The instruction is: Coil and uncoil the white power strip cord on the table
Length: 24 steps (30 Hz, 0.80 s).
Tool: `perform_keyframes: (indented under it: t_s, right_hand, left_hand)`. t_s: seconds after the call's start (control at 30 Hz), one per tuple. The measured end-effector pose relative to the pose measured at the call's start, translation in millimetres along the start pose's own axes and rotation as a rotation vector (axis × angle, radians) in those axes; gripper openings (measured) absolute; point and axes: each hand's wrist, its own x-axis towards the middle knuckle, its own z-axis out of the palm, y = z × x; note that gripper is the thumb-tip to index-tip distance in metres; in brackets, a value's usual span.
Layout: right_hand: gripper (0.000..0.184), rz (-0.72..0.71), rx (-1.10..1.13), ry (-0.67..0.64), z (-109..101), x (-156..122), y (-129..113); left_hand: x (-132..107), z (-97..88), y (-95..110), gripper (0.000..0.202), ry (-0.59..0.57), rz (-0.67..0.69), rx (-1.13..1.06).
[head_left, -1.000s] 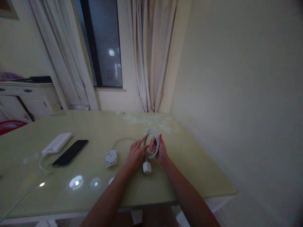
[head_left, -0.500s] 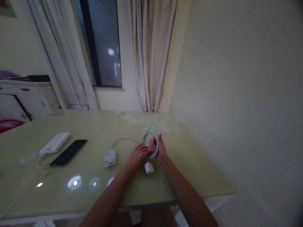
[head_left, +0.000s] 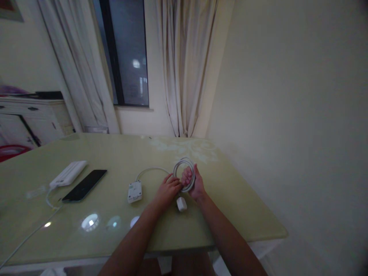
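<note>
A pale grey cable is wound into a loose coil of several loops, standing up off the table between my hands. My right hand grips the coil's right side, fingers curled through the loop and thumb pointing up. At the lower left of the coil, my left hand pinches the cable, its fingertips partly hidden. From there one strand arcs left to a small white power strip, lying with its screwed underside up. A white plug hangs or rests just below the coil; which of these I cannot tell.
Left on the glossy green table lie a black phone and a white power bank with a white cord running to the front left. A wall borders the table's right side; curtains hang behind.
The fingers of my right hand have curled further through the coil, whose right side has shifted slightly right. My left hand stays almost in place. The view has shifted a little.
</note>
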Motion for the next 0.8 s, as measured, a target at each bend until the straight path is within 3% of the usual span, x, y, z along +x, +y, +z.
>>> perform_keyframes:
  t_s: [0.23, 0.47, 0.8]
  right_hand:
    - [0.06, 0.009, 0.098, 0.03, -3.5, 2.2, -5.1]
    - [0.034, -0.04, 0.107, 0.063, -0.1, 0.2, -9.7]
    - [0.043, 0.025, -0.02, 0.078, 0.7, -0.5, -3.9]
  left_hand:
    - [0.8, 0.5, 4.1, 0.031, -0.001, -0.022, -0.077]
    - [2.3, -4.9, 7.4, 0.034, -0.003, -0.09, -0.146]
    - [1.0, 3.4, 3.5, 0.037, 0.017, -0.022, -0.091]
